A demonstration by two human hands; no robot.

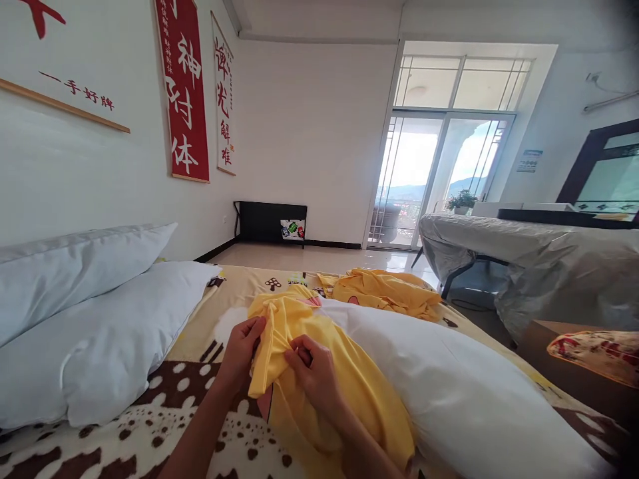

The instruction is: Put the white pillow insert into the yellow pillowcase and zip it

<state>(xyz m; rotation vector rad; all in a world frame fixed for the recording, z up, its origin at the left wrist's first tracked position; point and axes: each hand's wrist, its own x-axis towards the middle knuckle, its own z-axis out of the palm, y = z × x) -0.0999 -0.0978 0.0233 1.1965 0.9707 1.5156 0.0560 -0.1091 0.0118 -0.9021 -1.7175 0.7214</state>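
Left hand and right hand each hold a closed grip on the bunched edge of a yellow fabric pillowcase. The case partly sheathes a long white stuffed pillow lying near centre on the brown-and-cream patterned bed. Step, as judged: working the case along the pillow, though the direction is unclear. The next move calls for an even pull on both sides of the hem.

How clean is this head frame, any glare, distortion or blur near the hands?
Head view: daylight blows out the glass door; head view again, the wide lens tilts and bows the red banner toward the edge; still in the head view, the left hand and right hand gripping the yellow cover are sharp and softly lit, with little shadow, while the picture's lower right corner falls dark.
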